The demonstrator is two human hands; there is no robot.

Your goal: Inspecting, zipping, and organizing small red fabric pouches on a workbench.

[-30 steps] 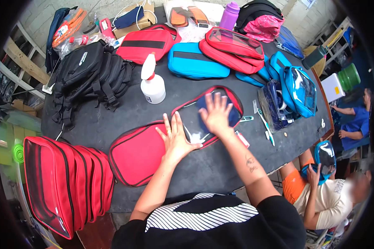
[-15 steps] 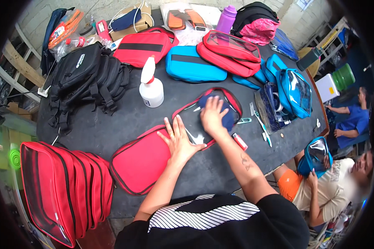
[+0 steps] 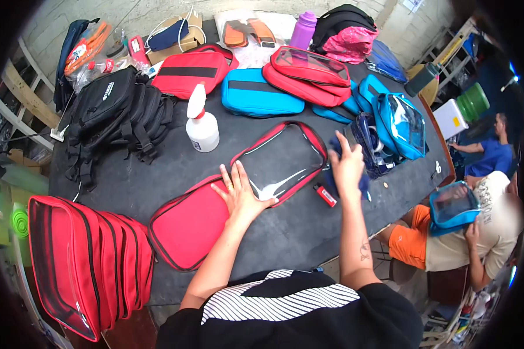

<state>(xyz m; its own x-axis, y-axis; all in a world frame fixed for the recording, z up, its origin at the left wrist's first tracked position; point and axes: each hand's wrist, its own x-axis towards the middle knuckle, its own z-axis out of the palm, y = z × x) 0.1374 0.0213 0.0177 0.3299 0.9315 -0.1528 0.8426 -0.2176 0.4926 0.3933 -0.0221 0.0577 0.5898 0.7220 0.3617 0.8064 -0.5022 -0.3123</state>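
Red bag [image 3: 186, 230] lies opened out flat on the dark table [image 3: 291, 232], solid half lower L, clear-window half upper R. L hand [image 3: 241, 195] is palm-down, fingers spread wide over the fold btwn halves; grips nothing. R hand [image 3: 348, 166] is just off the bag's R edge, fingers partly bent over a dark blue cloth [image 3: 364, 185]; blurry, so can't tell if it's gripped. Small red box [image 3: 325, 195] w/ a bit of white on it lies near R hand, just beside the bag.

Writing: white lettering on the black backpack [image 3: 96, 113], upper L. Spray bottle [image 3: 202, 135] has a small bluish label low on front, too tiny to read. Plastic bottle [image 3: 108, 66] behind the backpack wears a red label w/ white print. Seated co-worker [image 3: 448, 250], far R, holds a blue bag [image 3: 454, 221] w/ clear window; dark letters run across their beige shirt. Yellow sticker [image 3: 456, 121] on white box [image 3: 446, 118] past the table edge.
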